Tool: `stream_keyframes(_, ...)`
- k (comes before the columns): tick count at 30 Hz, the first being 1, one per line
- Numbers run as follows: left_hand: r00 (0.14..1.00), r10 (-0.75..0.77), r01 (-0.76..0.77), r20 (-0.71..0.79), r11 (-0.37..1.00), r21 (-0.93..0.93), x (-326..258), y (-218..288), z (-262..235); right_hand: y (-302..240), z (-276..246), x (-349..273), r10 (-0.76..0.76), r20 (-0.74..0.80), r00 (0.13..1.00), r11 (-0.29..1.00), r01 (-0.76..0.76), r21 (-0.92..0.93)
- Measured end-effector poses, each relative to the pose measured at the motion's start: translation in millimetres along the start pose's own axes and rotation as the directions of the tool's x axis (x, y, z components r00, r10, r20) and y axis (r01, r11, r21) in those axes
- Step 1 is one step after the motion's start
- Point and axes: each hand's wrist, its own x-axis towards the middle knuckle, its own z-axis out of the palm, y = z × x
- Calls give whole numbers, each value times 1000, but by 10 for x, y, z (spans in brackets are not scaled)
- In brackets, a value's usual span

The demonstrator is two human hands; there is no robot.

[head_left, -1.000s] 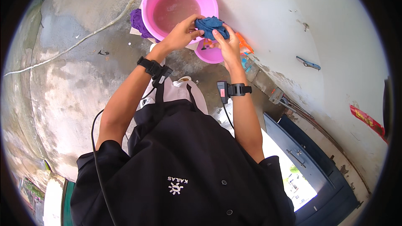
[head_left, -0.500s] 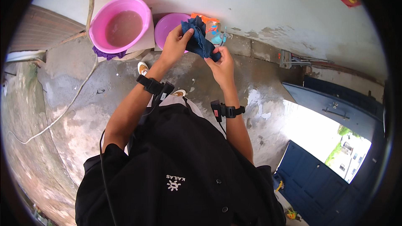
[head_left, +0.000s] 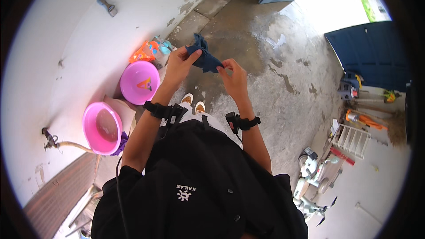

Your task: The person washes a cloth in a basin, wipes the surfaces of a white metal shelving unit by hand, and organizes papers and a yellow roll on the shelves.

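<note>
A dark blue cloth (head_left: 206, 57), bunched and creased, is stretched between my two hands in front of me, above the wet floor. My left hand (head_left: 177, 68) pinches its left part, thumb on top. At the cloth's lower right corner, my right hand (head_left: 233, 79) grips with thumb and fingers. To the left of my left forearm stands a purple basin (head_left: 128, 90) with an orange and yellow shape on its bottom. Nearer to me on that side is a pink basin (head_left: 90, 128) holding murky water.
An orange packet (head_left: 142, 52) lies by the purple basin. A tap (head_left: 50, 139) with a hose (head_left: 76, 145) juts from the left wall. Purple fabric (head_left: 121, 144) hangs beside the pink basin. A scooter (head_left: 310, 170) and a white rack (head_left: 352, 139) stand right, below a blue door (head_left: 367, 51).
My view and body have turned to the right, so the basins now sit to my left and the scooter shows. Both hands still hold the cloth.
</note>
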Motion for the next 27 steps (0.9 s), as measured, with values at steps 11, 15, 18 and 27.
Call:
stream_keyframes(11,777,-101,-70,621,967,246,370,-407,1553,23,-813,-998,429,-275,860,900,-432,55)
stream_keyframes(15,604,-166,-73,780,962,262,163,-722,1971,250,-835,-1572,568,-542,620,786,-604,133)
stream_keyframes(18,537,-209,-91,817,949,302,108,-966,2209,436,-968,-1945,613,-605,508,739,-640,211)
stream_keyframes(27,298,-359,-82,884,913,399,12,-1857,4024,1945,-2144,-3197,654,-631,416,753,-434,494)
